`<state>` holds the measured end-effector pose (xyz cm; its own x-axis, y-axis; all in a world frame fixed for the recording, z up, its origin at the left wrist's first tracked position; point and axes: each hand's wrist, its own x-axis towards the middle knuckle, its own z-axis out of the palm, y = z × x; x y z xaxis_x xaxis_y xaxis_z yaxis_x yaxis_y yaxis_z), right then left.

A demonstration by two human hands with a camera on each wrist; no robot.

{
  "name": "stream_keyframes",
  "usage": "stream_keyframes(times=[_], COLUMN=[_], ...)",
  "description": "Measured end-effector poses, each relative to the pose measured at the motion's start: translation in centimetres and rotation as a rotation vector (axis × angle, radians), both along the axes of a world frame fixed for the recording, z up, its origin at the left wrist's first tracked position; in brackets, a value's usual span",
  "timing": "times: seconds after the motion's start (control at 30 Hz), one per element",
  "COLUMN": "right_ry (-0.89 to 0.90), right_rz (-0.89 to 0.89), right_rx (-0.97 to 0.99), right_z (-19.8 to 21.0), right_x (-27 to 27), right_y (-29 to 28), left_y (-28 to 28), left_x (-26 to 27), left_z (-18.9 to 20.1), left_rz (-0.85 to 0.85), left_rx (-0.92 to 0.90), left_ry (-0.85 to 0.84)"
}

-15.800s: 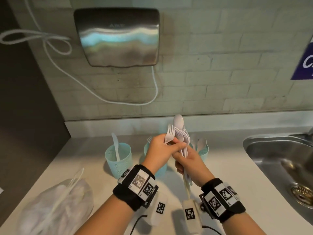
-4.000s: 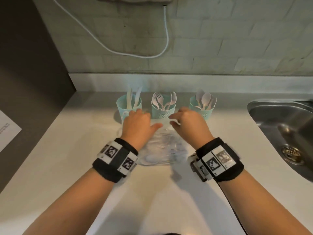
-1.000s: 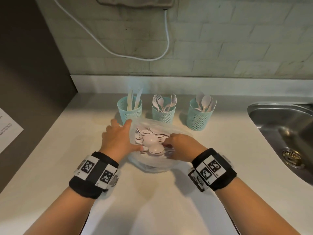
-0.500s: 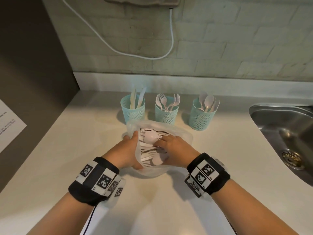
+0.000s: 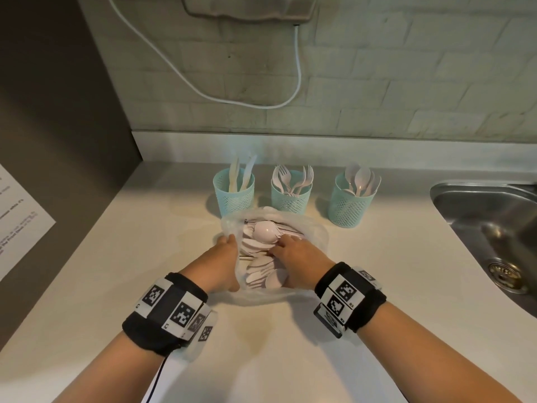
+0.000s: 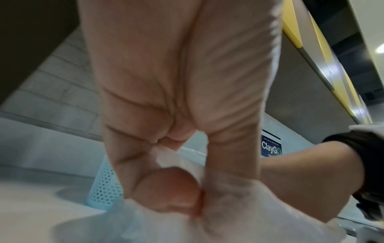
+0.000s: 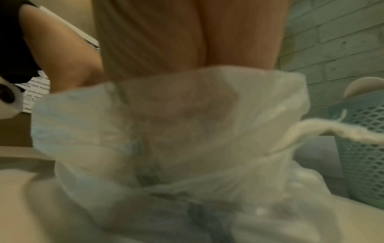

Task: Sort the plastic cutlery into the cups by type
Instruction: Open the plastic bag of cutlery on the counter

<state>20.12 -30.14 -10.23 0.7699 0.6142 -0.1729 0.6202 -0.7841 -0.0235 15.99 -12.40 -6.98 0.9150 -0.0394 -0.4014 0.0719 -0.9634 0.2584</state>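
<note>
Three teal mesh cups stand in a row at the back of the counter: the knife cup [image 5: 234,196], the fork cup [image 5: 291,197] and the spoon cup [image 5: 350,203]. In front of them lies a clear plastic bag [image 5: 315,232] of white cutlery [image 5: 263,229]. My left hand [image 5: 231,242] pinches the bag's left rim between thumb and fingers, which the left wrist view shows on the bag film [image 6: 228,189]. My right hand [image 5: 279,248] reaches into the bag's mouth onto the cutlery pile. In the right wrist view the bag [image 7: 176,131] hides its fingers.
A steel sink [image 5: 479,216] is sunk into the counter at the right. A dark wall with a printed sheet [image 5: 17,219] bounds the left side. A white cable [image 5: 297,68] hangs on the brick wall behind the cups. Bare counter lies in front of the bag.
My right hand has gone deeper into the bag and drawn back towards me over the cutlery. My left hand has slid along the bag's left rim and keeps holding it.
</note>
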Motion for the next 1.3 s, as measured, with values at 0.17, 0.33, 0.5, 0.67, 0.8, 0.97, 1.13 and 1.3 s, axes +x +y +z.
stream_keyframes(times=[0.17,0.33,0.5,0.67,0.8,0.97,1.13,1.3], right_ry=[-0.007,0.027,0.005,0.010,-0.005,0.014,0.060,0.062], right_rz=[-0.031,0.000,0.046,0.070,0.040,0.045,0.043,-0.007], right_rx=[-0.010,-0.058,-0.032,0.004,0.051,0.014,0.015,0.008], right_z=[-0.1,0.4,0.3,0.2,0.0,0.5,0.7,1.2], right_x=[-0.1,0.2,0.0,0.0,-0.1,-0.3,-0.5,-1.2], right_y=[0.6,0.9,0.9,1.1,1.0,1.0,0.8,1.6], left_y=[0.1,0.3,0.5,0.5,0.7,0.6,0.3,0.2], left_x=[0.0,0.0,0.0,0.1,0.2,0.3,0.3,0.4], left_z=[0.7,1.0,1.0,1.1,1.3,1.4,1.5,1.7], left_rz=[-0.019,-0.036,-0.024,-0.020,-0.018,-0.020,-0.026,-0.024], left_rx=[-0.020,-0.045,-0.069,-0.065,-0.054,-0.052,-0.044,-0.043], left_ry=[0.010,0.000,-0.010,-0.020,-0.024,-0.017,-0.024,-0.035])
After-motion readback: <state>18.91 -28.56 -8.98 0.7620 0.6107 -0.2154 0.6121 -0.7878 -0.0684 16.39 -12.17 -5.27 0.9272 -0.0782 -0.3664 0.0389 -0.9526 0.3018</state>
